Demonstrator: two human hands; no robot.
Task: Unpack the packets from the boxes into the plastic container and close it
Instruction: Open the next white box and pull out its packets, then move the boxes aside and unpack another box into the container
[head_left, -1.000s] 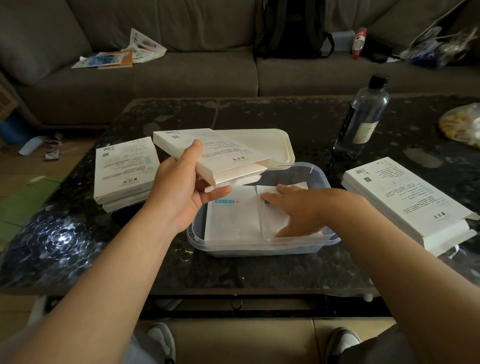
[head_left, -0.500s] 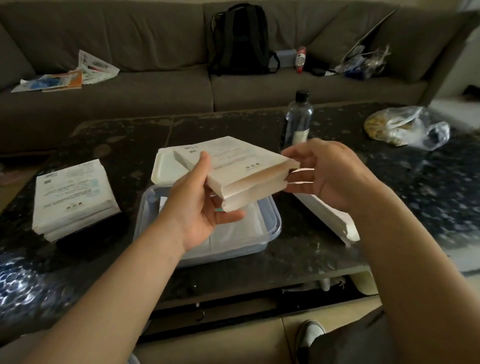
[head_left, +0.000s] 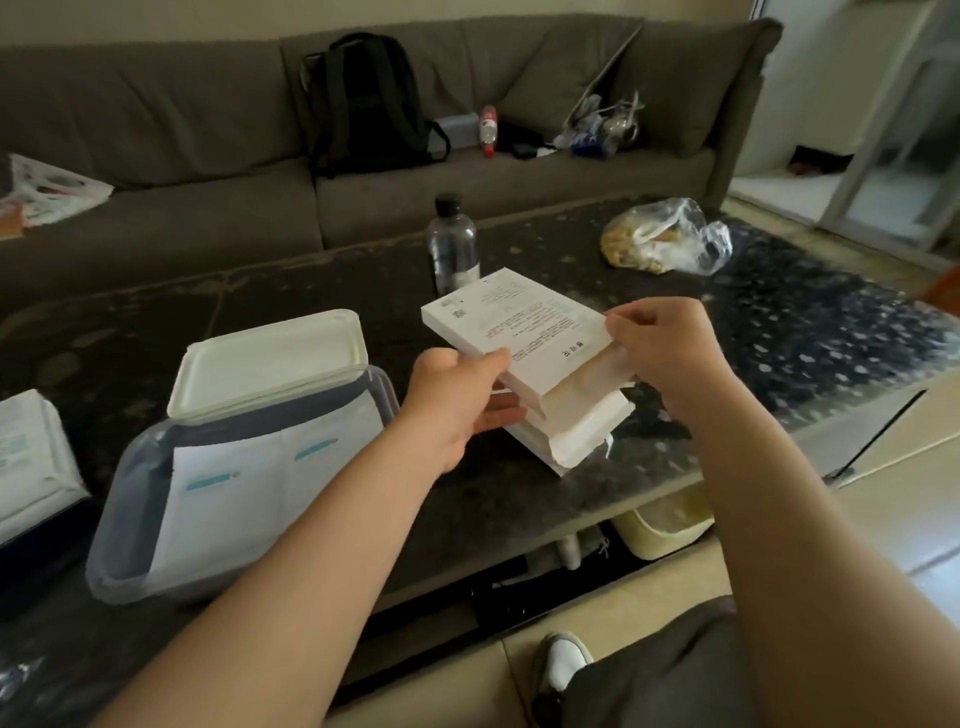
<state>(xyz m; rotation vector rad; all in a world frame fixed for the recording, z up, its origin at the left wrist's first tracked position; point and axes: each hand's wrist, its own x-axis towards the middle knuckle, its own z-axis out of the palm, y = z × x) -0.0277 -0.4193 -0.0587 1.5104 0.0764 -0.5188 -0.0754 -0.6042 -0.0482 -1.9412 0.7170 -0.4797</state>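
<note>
Both hands hold a flat white box (head_left: 524, 332) with an open end, just above a stack of white boxes (head_left: 576, 431) on the right of the table. My left hand (head_left: 462, 402) grips its near left corner, thumb on top. My right hand (head_left: 657, 348) pinches its right end. The clear plastic container (head_left: 119, 566) sits at the left with white packets (head_left: 244, 488) lying flat inside. Its white lid (head_left: 270, 358) leans on the container's far rim.
More white boxes (head_left: 28, 457) lie at the far left edge. A water bottle (head_left: 452, 244) stands behind the held box, a plastic bag of food (head_left: 665, 239) at the back right. The dark table's front edge (head_left: 727, 488) runs below the stack. A sofa with a backpack (head_left: 363, 104) stands behind.
My right hand left the container and took the box's right end. Both hands carried the box from over the container rightward to above the stack on the right.
</note>
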